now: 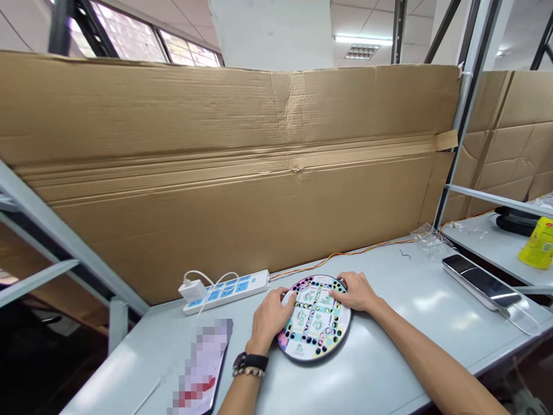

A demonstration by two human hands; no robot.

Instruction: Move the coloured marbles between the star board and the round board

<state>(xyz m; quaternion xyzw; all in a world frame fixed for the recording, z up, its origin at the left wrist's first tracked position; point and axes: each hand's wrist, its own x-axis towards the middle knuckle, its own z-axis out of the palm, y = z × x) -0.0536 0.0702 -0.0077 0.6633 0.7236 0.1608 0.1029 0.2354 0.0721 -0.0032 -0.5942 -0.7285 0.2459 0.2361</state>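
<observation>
A round game board with a dark rim lies on the grey table in front of me. Its printed face has coloured patches, small pictures and many dark round holes or pieces. My left hand grips its left edge, thumb on top; a small white thing by that thumb is too unclear to name. At the upper right edge, my right hand holds the board with the thumb over its face and the fingers curled round the rim, partly hidden. A dark watch and a bead bracelet are on my left wrist.
Behind the board stands a tall cardboard panel. A white power strip with plugged-in cables lies at its foot. A device with a blurred screen is at left; a phone on a white box and a yellow container are at right.
</observation>
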